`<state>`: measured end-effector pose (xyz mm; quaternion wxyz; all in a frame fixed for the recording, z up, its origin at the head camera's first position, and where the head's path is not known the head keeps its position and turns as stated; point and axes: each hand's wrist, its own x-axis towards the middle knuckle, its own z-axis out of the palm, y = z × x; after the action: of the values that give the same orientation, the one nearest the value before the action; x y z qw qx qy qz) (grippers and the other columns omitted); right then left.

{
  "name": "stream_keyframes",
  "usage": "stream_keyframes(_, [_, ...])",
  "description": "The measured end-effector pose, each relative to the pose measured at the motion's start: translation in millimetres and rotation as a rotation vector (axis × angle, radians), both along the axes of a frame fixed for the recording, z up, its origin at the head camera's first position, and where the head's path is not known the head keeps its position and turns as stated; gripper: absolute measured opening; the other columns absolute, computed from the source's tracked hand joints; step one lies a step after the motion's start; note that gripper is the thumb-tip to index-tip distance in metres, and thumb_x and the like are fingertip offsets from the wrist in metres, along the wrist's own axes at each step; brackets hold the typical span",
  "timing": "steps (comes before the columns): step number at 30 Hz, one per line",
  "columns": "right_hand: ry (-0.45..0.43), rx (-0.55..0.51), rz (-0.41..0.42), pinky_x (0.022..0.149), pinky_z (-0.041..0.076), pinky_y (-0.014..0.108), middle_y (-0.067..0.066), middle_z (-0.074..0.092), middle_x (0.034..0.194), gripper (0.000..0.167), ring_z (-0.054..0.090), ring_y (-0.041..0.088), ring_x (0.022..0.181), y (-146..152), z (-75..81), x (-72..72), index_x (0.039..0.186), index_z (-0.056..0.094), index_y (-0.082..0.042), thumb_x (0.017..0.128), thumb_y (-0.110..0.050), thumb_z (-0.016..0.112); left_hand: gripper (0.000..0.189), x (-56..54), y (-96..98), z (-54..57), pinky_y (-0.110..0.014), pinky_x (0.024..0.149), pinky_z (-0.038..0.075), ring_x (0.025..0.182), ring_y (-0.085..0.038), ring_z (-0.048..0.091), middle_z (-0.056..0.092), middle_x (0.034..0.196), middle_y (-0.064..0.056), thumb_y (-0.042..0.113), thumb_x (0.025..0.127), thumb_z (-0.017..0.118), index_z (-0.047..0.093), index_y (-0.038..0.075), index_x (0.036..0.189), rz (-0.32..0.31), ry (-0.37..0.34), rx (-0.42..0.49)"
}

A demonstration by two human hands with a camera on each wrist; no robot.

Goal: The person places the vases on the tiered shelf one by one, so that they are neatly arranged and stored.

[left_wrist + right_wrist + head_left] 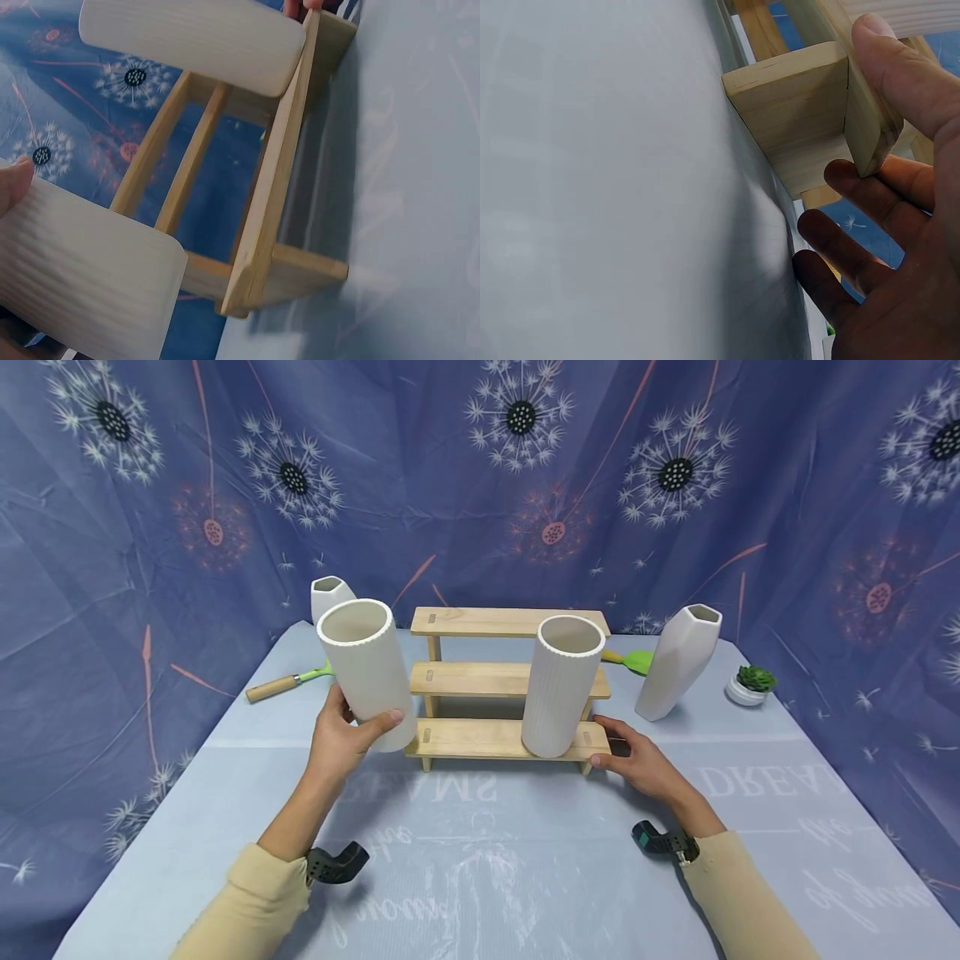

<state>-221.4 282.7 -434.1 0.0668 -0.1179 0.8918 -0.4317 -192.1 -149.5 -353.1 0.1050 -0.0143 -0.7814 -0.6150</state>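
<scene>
left hand (341,739): fingers clamping round ribbed vase (367,677) | right hand (637,764): fingers pinching wooden stand (472,679) at lowest step (468,739), right end | second vase (564,693) standing on that step, just left of right fingers | stand sitting on bench (480,860) between both hands

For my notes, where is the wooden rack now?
In the head view, the wooden rack stands at the centre, between the left hand and the right hand.
</scene>
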Motion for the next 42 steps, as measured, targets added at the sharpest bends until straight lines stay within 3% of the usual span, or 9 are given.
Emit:
stream_keyframes(9, [-0.004, -0.015, 0.006, 0.102, 0.038, 0.056, 0.022, 0.042, 0.142, 0.076, 0.047, 0.040, 0.124, -2, 2.3, 1.1, 0.148, 0.029, -0.012, 0.086, -0.034, 0.068, 0.076, -2.9, 15.0, -1.3, -0.039, 0.095, 0.041, 0.116, -0.022, 0.047, 0.050, 0.132, -0.009, 0.019, 0.075, 0.080, 0.037, 0.013, 0.138, -0.049, -0.013, 0.032])
stream_keyframes(24, [-0.013, -0.006, -0.002, 0.102, 0.038, 0.055, 0.021, 0.042, 0.142, 0.079, 0.047, 0.039, 0.125, -2, 4.4, 3.1, 0.149, 0.028, -0.013, 0.085, -0.036, 0.068, 0.078, -8.4, 39.1, -2.3, -0.044, 0.100, 0.039, 0.121, -0.025, 0.047, 0.049, 0.134, -0.007, 0.021, 0.073, 0.082, 0.038, 0.017, 0.137, -0.120, -0.036, 0.067])
stream_keyframes(42, [0.003, -0.018, -0.007, 0.102, 0.039, 0.055, 0.018, 0.045, 0.141, 0.078, 0.049, 0.038, 0.123, 0, -1.2, -1.0, 0.147, 0.032, -0.016, 0.083, -0.041, 0.069, 0.081, -17.3, 59.9, -7.1, -0.049, 0.104, 0.036, 0.126, -0.027, 0.043, 0.045, 0.138, -0.006, 0.021, 0.074, 0.081, 0.034, 0.019, 0.140, -0.159, -0.080, 0.062])
